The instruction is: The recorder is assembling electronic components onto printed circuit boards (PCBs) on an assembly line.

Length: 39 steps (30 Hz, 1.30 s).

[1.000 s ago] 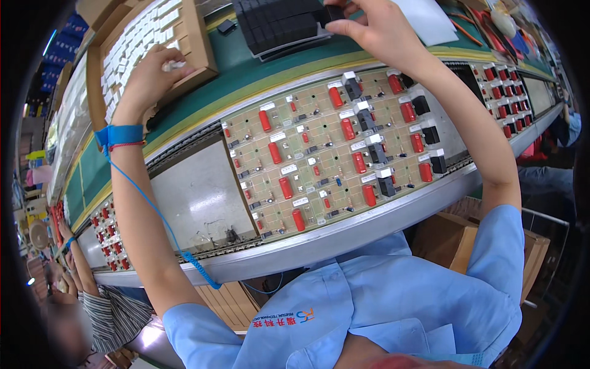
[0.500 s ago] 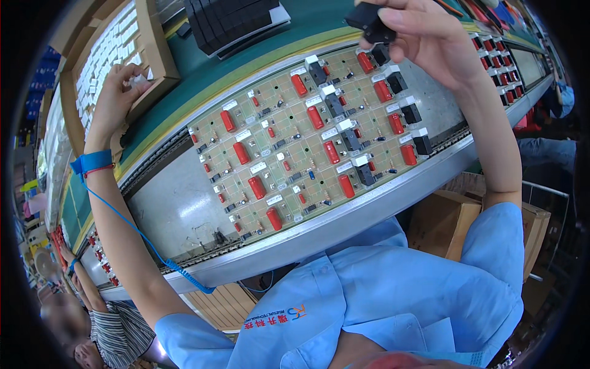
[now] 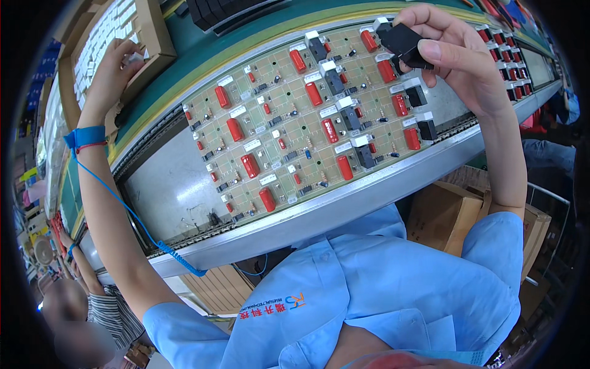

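Observation:
My right hand [image 3: 458,58] pinches a black block-shaped component [image 3: 405,46] between thumb and fingers, above the far right end of a circuit board panel [image 3: 289,161]. More black blocks may sit behind it in the fingers; I cannot make them out. My left hand [image 3: 112,74] is closed on a small white block [image 3: 133,58] at the near rim of a cardboard box [image 3: 161,37], which holds rows of similar white blocks [image 3: 98,52]. On the panel stand red capacitors [image 3: 248,166], black blocks [image 3: 364,154] and white parts.
The panel rests on a conveyor with a metal rail [image 3: 344,206]. Beyond it, dark stacked trays [image 3: 215,12] stand on a green bench. A blue coiled cord [image 3: 178,257] hangs from my left wristband. Another board [image 3: 505,64] lies farther right. Cardboard boxes [image 3: 445,212] stand below; a co-worker's striped sleeve [image 3: 117,313] shows lower left.
My right hand has come nearer and to the right with the black component, now over the panel's right end. My left hand has shifted slightly along the box, still gripping the white block.

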Tool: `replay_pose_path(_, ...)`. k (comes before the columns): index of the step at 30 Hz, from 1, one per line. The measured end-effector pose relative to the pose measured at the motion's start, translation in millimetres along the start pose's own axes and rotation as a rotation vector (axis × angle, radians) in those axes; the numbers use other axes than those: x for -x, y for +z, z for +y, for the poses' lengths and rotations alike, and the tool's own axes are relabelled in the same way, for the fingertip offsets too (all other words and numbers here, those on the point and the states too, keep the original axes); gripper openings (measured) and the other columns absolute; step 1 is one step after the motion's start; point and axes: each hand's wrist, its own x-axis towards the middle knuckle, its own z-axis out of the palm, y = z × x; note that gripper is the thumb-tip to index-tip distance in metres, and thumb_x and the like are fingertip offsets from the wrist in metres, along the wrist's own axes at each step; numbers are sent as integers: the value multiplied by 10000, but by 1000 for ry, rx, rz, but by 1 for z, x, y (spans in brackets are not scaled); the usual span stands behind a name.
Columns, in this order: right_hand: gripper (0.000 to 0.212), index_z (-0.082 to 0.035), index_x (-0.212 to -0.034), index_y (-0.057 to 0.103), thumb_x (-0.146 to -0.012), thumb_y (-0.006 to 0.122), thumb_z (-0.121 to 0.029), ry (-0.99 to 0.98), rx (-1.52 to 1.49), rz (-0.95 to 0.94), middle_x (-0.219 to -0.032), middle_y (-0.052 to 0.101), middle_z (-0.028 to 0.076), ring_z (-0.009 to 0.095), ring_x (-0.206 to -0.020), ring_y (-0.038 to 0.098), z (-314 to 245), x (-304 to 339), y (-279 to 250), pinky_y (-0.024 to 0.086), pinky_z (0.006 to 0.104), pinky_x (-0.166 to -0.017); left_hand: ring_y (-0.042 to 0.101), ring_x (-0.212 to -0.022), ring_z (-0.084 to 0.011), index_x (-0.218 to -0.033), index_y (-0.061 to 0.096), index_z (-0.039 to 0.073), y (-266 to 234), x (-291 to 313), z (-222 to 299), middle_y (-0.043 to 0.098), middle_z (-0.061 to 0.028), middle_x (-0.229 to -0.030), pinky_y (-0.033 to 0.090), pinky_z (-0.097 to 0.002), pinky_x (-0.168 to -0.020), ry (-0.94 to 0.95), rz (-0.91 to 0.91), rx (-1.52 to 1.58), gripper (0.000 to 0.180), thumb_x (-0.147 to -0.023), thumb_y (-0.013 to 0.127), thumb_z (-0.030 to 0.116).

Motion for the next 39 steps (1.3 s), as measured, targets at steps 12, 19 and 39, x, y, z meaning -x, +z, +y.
replay_pose_path(12, 512, -32, -1167, 543, -810, 679, -375, -153, 406, -90, -958, 641, 41, 39, -800, 612, 20, -16, -5, 459, 142, -549, 530, -997, -283, -1254, 373, -113, -23, 17, -81, 462, -242, -1171, 520, -328, -814, -269, 357, 2232, 400, -949, 565, 62)
replay_pose_path(19, 388, -70, -1151, 593, -849, 682, -298, -187, 348, -184, -988, 642, 12, 46, -806, 604, 21, -27, 13, 460, 180, -599, 572, -913, -246, -1162, 463, -148, -30, 45, -9, 518, -241, -1177, 525, -228, -656, -176, 295, 2098, 293, -947, 533, 37)
replay_pose_path(39, 412, -43, -1136, 585, -835, 703, -298, -138, 342, -260, -1014, 664, 55, 67, -836, 613, 29, -58, 43, 472, 196, -624, 449, -509, 6, -914, 643, 60, 3, 48, 142, 563, 40, -686, 309, -155, -423, -277, -91, 903, 281, -818, 780, 286)
